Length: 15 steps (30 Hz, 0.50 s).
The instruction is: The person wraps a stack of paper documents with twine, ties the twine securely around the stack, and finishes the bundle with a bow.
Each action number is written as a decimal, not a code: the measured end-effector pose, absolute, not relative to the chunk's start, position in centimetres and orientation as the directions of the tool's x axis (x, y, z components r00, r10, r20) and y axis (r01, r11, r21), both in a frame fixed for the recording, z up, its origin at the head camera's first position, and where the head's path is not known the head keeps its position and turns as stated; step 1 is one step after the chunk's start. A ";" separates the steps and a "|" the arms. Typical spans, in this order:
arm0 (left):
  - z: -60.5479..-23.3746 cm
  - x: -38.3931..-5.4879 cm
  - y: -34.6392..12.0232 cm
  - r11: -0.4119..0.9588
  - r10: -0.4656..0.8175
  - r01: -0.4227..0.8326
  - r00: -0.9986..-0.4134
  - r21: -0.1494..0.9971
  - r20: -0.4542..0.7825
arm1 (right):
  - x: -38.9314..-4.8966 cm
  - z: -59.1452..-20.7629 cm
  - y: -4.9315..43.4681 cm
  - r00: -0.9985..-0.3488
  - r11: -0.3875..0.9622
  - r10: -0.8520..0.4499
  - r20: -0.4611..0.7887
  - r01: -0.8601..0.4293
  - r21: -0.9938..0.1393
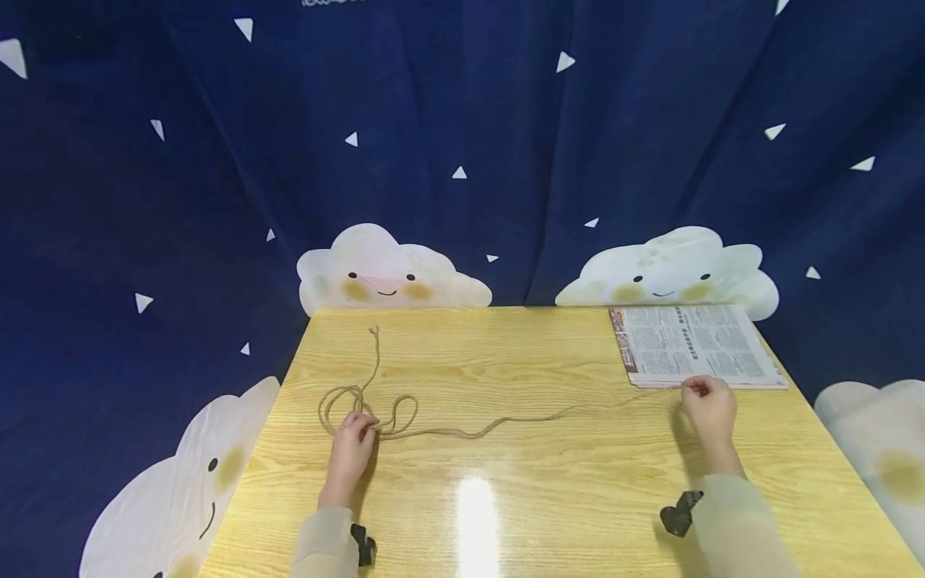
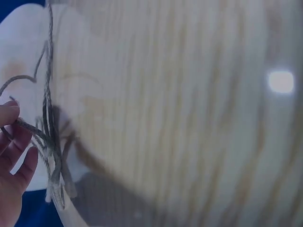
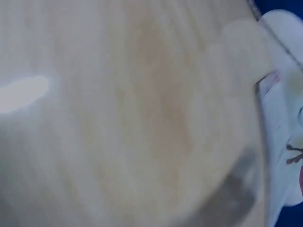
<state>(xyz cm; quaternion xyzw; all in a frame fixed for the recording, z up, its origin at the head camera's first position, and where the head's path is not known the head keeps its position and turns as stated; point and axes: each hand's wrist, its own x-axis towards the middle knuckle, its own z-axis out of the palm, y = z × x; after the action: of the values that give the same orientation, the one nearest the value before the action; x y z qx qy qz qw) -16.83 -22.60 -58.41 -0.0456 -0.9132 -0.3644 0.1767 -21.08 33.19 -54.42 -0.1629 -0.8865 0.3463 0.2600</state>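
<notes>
A thin brown rope [image 1: 473, 435] runs across the wooden table between my two hands. My left hand [image 1: 352, 440] pinches it at the left, beside several loose loops, with one knotted end lying farther back. In the left wrist view, the thumb and fingers hold a strand of the rope [image 2: 47, 90], and other strands bunch up beside them. At the right, my right hand [image 1: 710, 409] pinches the other end, by the near edge of a folded newspaper [image 1: 694, 345]. The right wrist view shows only a sliver of a fingertip and the rope's knotted tip [image 3: 294, 153].
The newspaper lies flat at the table's back right corner. Behind the wooden table [image 1: 506, 353] hangs a dark blue curtain [image 1: 462, 96] with white triangles and smiling clouds. A bright light reflection [image 1: 477, 522] shows on the tabletop near the front.
</notes>
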 end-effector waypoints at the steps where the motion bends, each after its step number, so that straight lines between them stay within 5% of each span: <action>1: -58.5 -16.8 -22.4 0.730 -0.036 0.211 -0.938 0.651 0.344 | -20.7 -54.9 33.5 -0.830 0.722 0.450 0.328 0.122 -0.681; 7: -58.9 -16.7 -21.3 0.728 -0.002 0.204 -0.954 0.654 0.300 | -18.7 -57.6 34.5 -0.935 0.785 0.289 0.206 0.109 -0.610; 15: -59.3 -16.6 -20.8 0.734 0.014 0.205 -0.958 0.648 0.287 | -18.6 -58.2 34.0 -0.973 0.845 0.189 0.135 0.090 -0.528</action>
<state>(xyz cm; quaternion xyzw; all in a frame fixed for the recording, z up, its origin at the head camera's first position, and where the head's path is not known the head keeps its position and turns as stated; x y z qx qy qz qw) -16.57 -20.78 -59.34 -0.0594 -0.9215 -0.3601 0.1327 -18.61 34.03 -58.17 -0.0729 -0.9560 0.2691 0.0913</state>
